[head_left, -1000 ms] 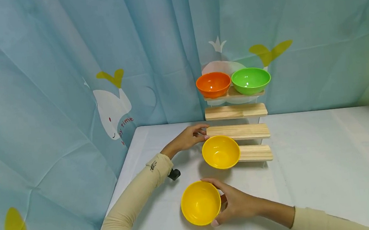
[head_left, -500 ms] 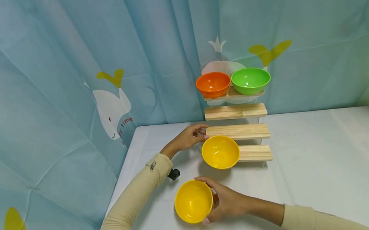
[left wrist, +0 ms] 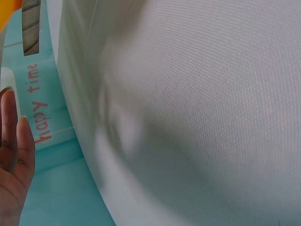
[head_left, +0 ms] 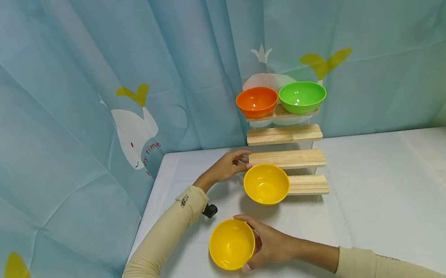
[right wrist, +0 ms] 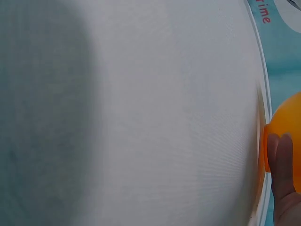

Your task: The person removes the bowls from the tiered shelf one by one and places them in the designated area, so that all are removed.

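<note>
In the head view, my right hand grips a yellow bowl by its right side, thumb at the front and fingers behind. The bowl faces up, low over the white cloth; the right wrist view shows my fingertips on the outside of this bowl. My left hand is at the left side of a wooden step rack, fingers loosely extended and thumb close to the rim of another yellow bowl. That second bowl sits at the left of the lowest step, its rim overlapping the step above.
On the top step stand an orange bowl and a green bowl side by side. A black object shows by the left sleeve. Behind the white-covered table hangs a blue printed curtain.
My right hand has moved left with the yellow bowl, mostly in the first half second and only slightly since. My left hand and the bowl beside it stay in place.
</note>
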Demonstrator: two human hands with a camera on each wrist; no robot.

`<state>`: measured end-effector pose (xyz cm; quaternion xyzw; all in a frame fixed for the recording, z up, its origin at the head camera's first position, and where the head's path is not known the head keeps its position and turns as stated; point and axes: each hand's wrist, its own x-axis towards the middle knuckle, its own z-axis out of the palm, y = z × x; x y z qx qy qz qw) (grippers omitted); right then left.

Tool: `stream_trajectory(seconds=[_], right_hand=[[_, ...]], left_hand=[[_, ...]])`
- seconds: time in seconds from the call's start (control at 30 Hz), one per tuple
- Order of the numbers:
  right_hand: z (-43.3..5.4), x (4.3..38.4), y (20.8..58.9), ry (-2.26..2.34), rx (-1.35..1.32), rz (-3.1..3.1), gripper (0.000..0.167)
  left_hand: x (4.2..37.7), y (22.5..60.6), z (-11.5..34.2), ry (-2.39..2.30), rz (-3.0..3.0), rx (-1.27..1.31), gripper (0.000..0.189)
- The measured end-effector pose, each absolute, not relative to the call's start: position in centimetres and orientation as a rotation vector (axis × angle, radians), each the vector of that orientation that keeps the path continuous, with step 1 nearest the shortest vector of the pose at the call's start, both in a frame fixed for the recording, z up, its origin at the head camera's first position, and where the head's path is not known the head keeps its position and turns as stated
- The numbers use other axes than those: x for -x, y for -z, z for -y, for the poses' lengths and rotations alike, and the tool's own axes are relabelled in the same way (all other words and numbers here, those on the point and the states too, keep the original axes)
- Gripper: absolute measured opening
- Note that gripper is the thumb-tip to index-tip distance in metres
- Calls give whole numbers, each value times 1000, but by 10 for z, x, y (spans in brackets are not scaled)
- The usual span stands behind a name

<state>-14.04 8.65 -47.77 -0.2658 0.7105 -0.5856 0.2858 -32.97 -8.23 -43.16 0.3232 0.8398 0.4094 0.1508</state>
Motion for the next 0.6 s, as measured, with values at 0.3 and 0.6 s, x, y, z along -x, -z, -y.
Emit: stream_trajectory(seconds=[0.3,0.6], right_hand=[[-88,141,479,1514,751,-2002,107],[-89,143,480,1502,770,-1969,105]], left_hand=[[330,431,83,-1184,-2396,-924,52],[330,430,83,-1189,-2392,-925,51]])
